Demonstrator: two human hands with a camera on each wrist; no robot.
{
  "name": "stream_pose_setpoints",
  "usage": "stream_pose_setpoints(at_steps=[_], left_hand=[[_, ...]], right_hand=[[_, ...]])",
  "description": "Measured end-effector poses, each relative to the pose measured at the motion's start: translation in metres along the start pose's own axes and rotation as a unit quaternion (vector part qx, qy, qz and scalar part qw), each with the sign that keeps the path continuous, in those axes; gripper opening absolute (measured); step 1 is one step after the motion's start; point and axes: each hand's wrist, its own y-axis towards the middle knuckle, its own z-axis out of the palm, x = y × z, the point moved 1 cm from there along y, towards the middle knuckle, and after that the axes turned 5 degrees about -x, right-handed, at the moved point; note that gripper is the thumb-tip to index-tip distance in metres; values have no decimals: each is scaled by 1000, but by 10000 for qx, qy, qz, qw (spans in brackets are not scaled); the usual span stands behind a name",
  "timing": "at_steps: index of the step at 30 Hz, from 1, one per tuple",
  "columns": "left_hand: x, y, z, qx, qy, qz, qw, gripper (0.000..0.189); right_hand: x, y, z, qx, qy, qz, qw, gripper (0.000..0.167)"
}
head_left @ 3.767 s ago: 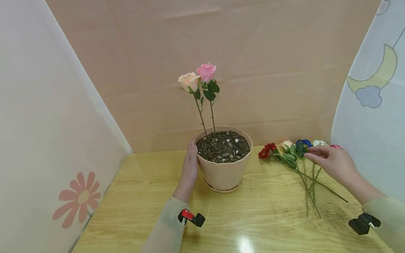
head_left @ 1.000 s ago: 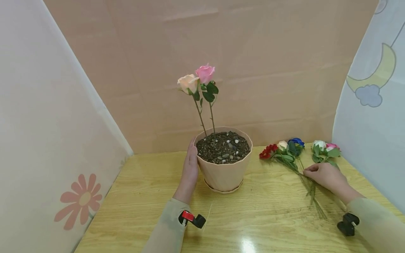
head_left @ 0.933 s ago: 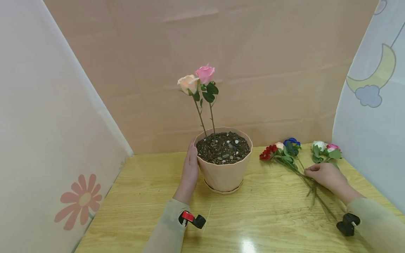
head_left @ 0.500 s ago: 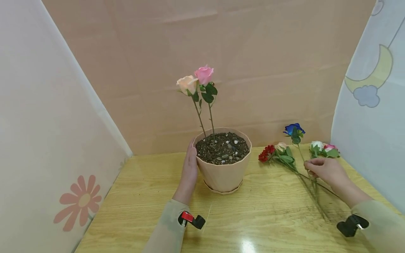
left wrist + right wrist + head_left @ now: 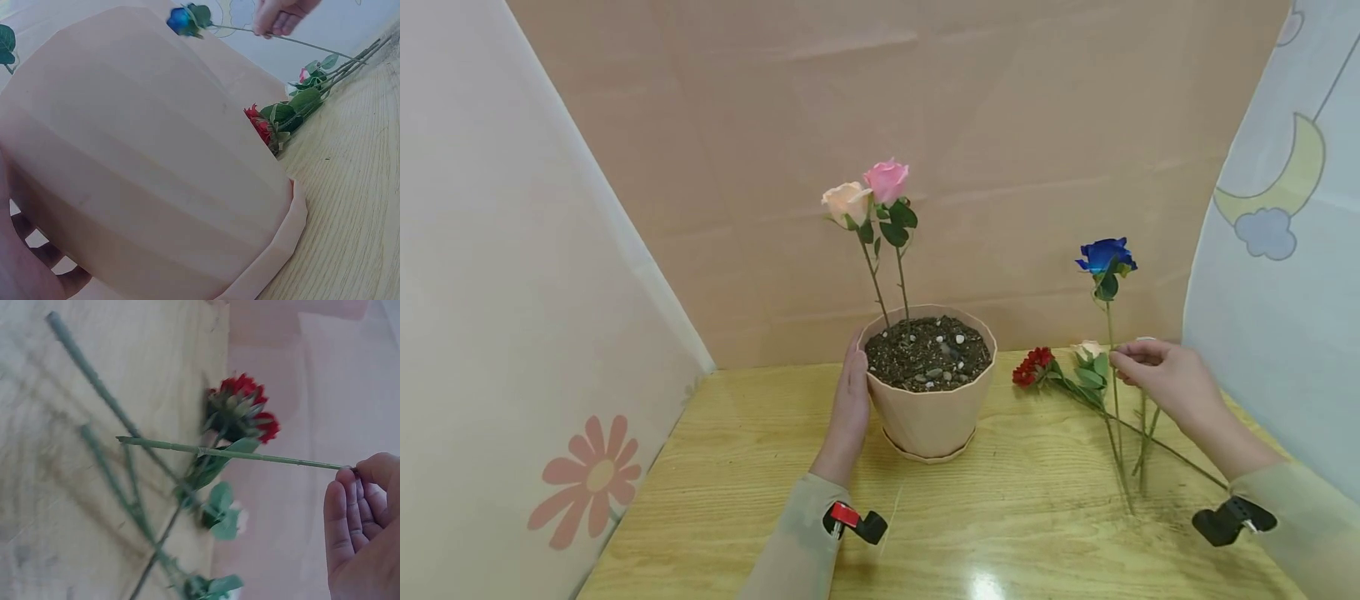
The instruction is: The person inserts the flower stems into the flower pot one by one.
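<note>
A blue rose (image 5: 1107, 257) stands upright above the table's right side, its stem pinched between the thumb and fingertips of my right hand (image 5: 1176, 385). In the right wrist view the bare lower stem (image 5: 269, 458) runs out from those fingertips. My left hand (image 5: 848, 408) rests flat along the left side of a peach flowerpot (image 5: 928, 421) on a matching saucer. Dark soil with pebbles (image 5: 934, 358) fills the pot. A cream rose (image 5: 846, 204) and a pink rose (image 5: 887, 181) stand in the soil at its back left.
Under and beside my right hand lie a red flower (image 5: 1033, 367), a pale rose (image 5: 1087, 350) and other stems, crossing on the wooden table (image 5: 760, 517). Cloth walls close in the back (image 5: 737, 167) and both sides. A thin pale strand (image 5: 891, 517) lies before the pot.
My right hand has pinched the blue rose's stem among the lying flowers and lifted it; the bloom rises from lying to upright. My left hand stays against the pot.
</note>
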Motion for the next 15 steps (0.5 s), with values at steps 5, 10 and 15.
stream_pose_setpoints(at_steps=[5, 10, 15], left_hand=[[1, 1, 0, -30, -9, -21, 10000, 57], [1, 1, 1, -40, -69, -29, 10000, 58], [2, 2, 1, -58, -64, -4, 10000, 61]], right_hand=[[21, 2, -2, -93, 15, -130, 9999, 56], [44, 4, -3, -250, 40, -326, 9991, 54], [68, 7, -4, -283, 179, -390, 9987, 57]])
